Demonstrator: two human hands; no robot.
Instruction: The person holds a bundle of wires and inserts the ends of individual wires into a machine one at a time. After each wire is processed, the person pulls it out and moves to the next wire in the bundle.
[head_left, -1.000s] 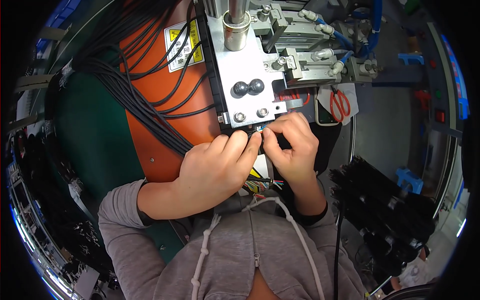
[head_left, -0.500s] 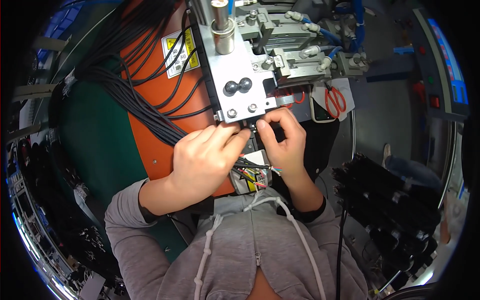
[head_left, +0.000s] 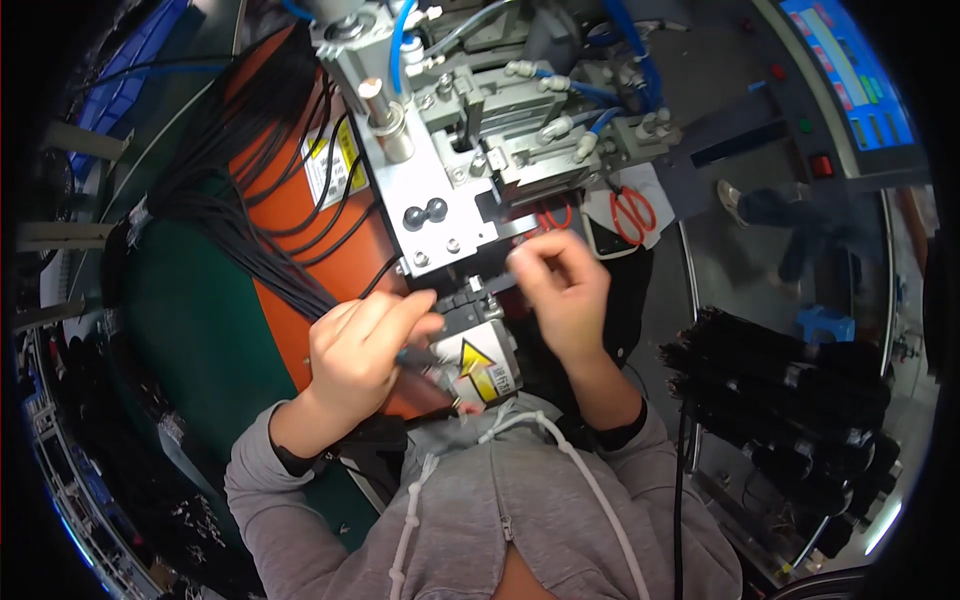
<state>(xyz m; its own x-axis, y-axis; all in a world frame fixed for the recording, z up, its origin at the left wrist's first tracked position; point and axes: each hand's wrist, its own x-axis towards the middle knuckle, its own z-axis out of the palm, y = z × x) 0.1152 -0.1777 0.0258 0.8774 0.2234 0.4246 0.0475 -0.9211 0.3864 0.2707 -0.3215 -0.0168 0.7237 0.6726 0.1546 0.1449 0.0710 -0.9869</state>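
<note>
My left hand is closed beside the front of the metal press fixture. From its fingers hang dark cables whose coloured wire ends are smeared by motion over a yellow-and-white warning label. My right hand is raised to the right of the fixture, thumb and forefinger curled together. Whether anything sits between those fingertips I cannot make out. A small black clamp block with a metal screw shows between my hands, under the fixture's front edge.
A bundle of black cables runs over the orange plate at the left. Red-handled scissors lie right of the fixture. More black cable bundles hang at the right. A lit screen stands far right.
My hands have moved apart. The left has drawn back toward me and left with the cables, uncovering the clamp block and label; the right has come away from the fixture. The whole view has shifted.
</note>
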